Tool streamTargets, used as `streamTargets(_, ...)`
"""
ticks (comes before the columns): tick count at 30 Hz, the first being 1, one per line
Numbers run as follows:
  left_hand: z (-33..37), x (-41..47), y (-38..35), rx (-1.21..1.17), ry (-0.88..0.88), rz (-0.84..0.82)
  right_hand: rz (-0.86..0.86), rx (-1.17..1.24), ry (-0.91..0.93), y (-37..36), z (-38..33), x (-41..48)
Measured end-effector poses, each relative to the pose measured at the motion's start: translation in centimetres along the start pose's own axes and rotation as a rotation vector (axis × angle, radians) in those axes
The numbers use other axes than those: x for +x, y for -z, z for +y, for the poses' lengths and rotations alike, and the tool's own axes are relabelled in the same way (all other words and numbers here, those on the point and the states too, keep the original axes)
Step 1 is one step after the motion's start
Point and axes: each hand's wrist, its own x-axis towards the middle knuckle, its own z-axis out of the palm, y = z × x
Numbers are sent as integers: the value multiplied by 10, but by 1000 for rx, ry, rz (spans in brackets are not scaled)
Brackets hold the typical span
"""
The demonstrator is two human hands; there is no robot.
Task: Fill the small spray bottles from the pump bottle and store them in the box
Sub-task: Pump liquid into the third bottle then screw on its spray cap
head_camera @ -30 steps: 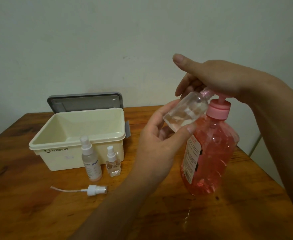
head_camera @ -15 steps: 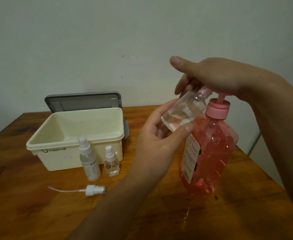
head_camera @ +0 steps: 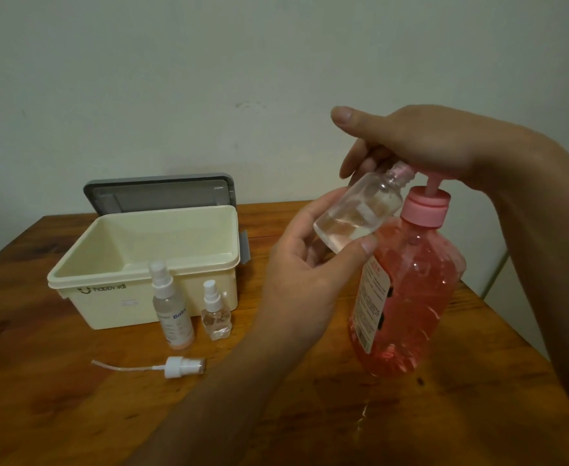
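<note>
clear spray bottle (head_camera: 360, 213) | axis tilted | mouth up-right, at pump bottle (head_camera: 411, 297)

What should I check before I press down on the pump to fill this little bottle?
1. Left hand grips the clear bottle: ok, fingers and thumb wrap its lower end.
2. Bottle mouth under the spout: cannot tell, the right hand hides the spout.
3. Right hand on the pump head: ok, the palm covers it.
4. Pump bottle standing on the table: ok.
5. Room left in the clear bottle: ok, liquid sits only in its lower part.
6. Spray head ready for recapping: ok, it lies on the table in front of the open box.
</note>
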Motion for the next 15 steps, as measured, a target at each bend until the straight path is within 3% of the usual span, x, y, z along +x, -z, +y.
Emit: streamTargets(15,0,-1,-1,-13,-16,1,31,-30,-5,0,-2,0)
